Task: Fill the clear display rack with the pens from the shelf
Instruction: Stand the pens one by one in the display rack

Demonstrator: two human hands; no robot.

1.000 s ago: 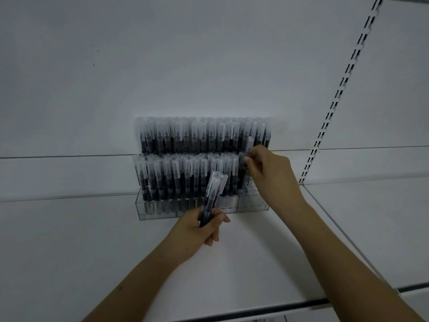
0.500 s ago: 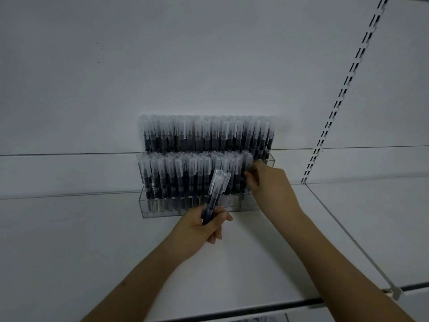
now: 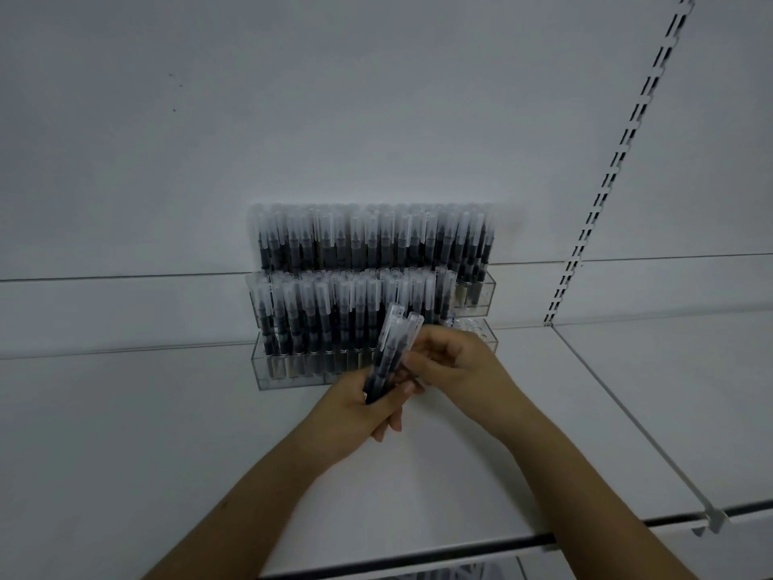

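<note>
Moved: right hand (image 3: 456, 362) has left the rack's right end and come back to the bundle of pens (image 3: 391, 353).
Pens: a few, caps up, standing tall — just in front of the clear display rack (image 3: 267, 372).
Left hand (image 3: 355, 412): fingers wrapped round the bundle's bottom.
Right hand: fingers curled, pinching one pen near the top.
Rack: both rows nearly full — empty slots at its right end (image 3: 481, 332).
Next: that gap lies up and right, nearer the right hand.
Shelf (image 3: 543, 433): white, under the rack.
</note>
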